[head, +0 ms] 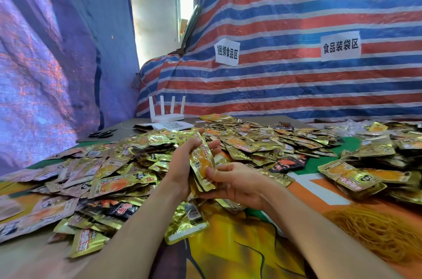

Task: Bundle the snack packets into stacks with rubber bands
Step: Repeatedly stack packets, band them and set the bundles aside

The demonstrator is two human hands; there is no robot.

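While the left hand (180,164) and right hand (239,181) clasp one unbanded stack (202,159), loose packets (251,141) blanket the desk (127,127); most bundling looks undone.

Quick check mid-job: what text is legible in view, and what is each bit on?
"捆绑食品区": left paper sign on the striped tarp.
"食品装袋区": right paper sign on the same tarp.
Snack packets, held stack included: print too blurred to read.
Sheet by the router: QR code, no legible words.
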